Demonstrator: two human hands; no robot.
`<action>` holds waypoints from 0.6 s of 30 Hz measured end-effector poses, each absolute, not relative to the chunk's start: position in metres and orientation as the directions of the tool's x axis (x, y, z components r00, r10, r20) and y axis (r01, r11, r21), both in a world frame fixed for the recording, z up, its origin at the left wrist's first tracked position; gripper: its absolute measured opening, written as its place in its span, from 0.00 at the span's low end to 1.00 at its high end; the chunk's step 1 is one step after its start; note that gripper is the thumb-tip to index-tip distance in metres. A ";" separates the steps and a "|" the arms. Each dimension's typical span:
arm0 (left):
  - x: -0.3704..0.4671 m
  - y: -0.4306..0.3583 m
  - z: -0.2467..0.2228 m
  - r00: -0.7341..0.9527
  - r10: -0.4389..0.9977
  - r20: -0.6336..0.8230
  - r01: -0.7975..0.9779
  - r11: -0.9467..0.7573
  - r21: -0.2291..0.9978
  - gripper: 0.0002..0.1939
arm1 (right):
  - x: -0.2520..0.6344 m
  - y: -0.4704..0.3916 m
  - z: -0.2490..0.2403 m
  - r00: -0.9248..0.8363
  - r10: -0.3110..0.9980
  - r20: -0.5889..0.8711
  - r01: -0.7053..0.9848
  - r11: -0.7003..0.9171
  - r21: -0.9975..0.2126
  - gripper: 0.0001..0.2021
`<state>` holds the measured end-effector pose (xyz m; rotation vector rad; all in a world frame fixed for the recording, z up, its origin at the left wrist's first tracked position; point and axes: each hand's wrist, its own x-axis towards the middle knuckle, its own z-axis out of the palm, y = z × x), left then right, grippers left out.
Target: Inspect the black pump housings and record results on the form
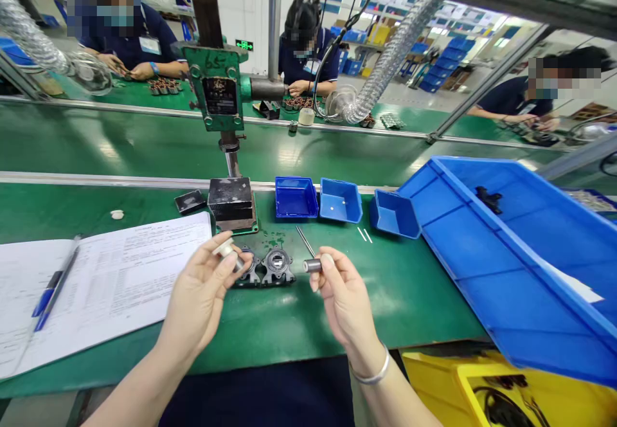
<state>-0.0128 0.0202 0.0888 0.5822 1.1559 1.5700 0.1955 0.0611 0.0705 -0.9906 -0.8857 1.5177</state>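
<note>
My left hand (207, 279) is closed on a white plastic piece (224, 247) with a metallic cylindrical end. In my right hand (342, 292), thumb and fingers pinch a short dark grey cylinder (312, 265), its round end facing left. Just behind that cylinder a thin metal rod (304, 240) shows; I cannot tell whether it lies on the table or is held. Between my hands, two dark housings with round openings sit side by side on the green table; the right housing (277, 263) is in plain view, while my left fingers partly cover the left housing (250, 266).
A green press (216, 89) with a black block (230, 199) stands behind the housings. Small blue bins (341, 200) line the back, with a large blue crate (482, 253) at right and a yellow crate (434, 382) below. Papers (135, 272) with pens lie left. Co-workers sit opposite.
</note>
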 end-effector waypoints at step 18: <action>-0.054 0.032 0.039 0.055 0.930 0.362 0.680 -0.300 0.669 0.17 | 0.188 0.102 0.071 -0.620 0.667 0.414 0.446 0.733 -0.514 0.16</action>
